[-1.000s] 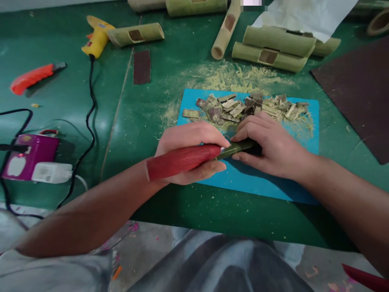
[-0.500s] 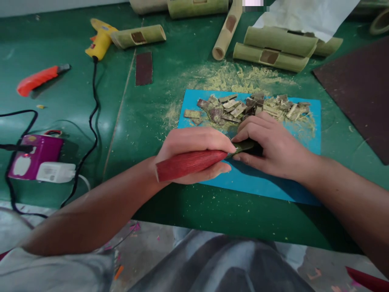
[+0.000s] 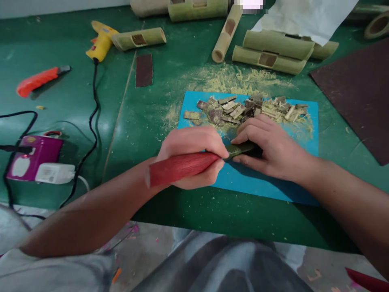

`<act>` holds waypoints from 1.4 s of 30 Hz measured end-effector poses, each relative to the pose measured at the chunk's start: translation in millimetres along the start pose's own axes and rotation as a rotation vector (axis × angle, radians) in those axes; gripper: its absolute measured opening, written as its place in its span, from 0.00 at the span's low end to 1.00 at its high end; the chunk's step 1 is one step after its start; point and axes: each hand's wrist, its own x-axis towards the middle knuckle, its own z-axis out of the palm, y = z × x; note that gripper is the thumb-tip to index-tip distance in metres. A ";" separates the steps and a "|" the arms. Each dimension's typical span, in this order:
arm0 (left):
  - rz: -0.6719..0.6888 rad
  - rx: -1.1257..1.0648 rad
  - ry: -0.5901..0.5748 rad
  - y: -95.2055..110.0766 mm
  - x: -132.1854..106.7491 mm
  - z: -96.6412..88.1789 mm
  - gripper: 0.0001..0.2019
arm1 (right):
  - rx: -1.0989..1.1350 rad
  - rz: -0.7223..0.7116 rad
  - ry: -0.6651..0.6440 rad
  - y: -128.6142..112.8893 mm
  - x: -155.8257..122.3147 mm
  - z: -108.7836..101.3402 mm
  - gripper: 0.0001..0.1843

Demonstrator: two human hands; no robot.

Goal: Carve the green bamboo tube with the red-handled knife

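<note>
Presently, from my remote seat, I see through the head camera that both hands are close together over a blue sheet (image 3: 240, 178). My left hand (image 3: 191, 138) is closed around a red handle (image 3: 182, 168), and its thumb and finger meet near the narrow end. What tip comes out there is hidden from me. My right hand (image 3: 270, 148) is partly curled, its thumb and fingers pinching a dark green piece (image 3: 238, 151) from two sides. This piece lies between the two hands, above the sheet; its far end is covered by the right palm.

Just beyond the fingers, on the sheet, is a heap of wood chips (image 3: 215, 115), and behind it pale sawdust (image 3: 240, 81) is spread on the green tabletop (image 3: 170, 202). Farther away, bamboo tubes (image 3: 264, 40) with cut openings are lying, partly under a white paper (image 3: 300, 18).

On the left side I find a small brown rectangle (image 3: 144, 70), a yellow pistol-shaped tool (image 3: 102, 42) with black cable (image 3: 93, 105), an orange-handled cutter (image 3: 39, 81) and a purple box (image 3: 36, 156). On the right side, a large brown sheet (image 3: 361, 93) lies flat.
</note>
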 end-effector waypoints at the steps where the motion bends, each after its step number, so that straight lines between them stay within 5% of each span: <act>1: 0.008 -0.006 0.018 0.0 -1.1 0.0 0.04 | 0.004 -0.002 -0.001 -0.1 -0.2 -0.2 0.10; 13: 0.041 0.030 0.102 -3.7 -7.7 -4.5 0.03 | -0.007 0.012 0.011 -1.6 1.9 -0.3 0.09; 19: 0.052 -0.011 -0.069 -7.6 -0.3 -5.0 0.07 | -0.011 0.029 0.000 -3.0 2.7 -0.9 0.10; 42: 0.042 0.009 -0.062 -10.0 0.9 -2.0 0.07 | -0.020 0.035 0.005 -2.3 2.6 -1.0 0.10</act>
